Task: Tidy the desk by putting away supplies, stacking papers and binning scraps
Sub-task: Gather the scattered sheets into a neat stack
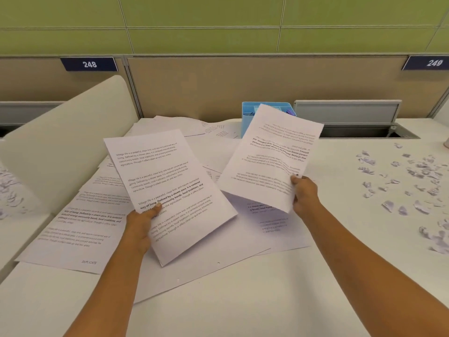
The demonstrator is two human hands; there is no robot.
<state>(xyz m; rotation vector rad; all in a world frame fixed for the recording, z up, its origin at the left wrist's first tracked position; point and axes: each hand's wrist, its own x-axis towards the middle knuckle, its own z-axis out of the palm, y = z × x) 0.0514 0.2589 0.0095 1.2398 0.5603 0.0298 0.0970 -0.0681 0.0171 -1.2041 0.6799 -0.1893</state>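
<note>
My left hand (142,223) grips the lower left edge of a printed sheet (167,181), held tilted above the desk with its text facing me. My right hand (305,194) pinches the lower right corner of a second printed sheet (272,154), whose text runs upside down. Under both lie several loose printed papers (80,220) spread over the white desk (243,312). Torn paper scraps (410,181) are scattered on the desk to the right.
A blue organiser box (247,117) stands at the back behind the right sheet. A white divider panel (68,147) slants along the left, with more scraps (9,190) beyond it. A cable hatch with a raised grey lid (347,113) is at the back right.
</note>
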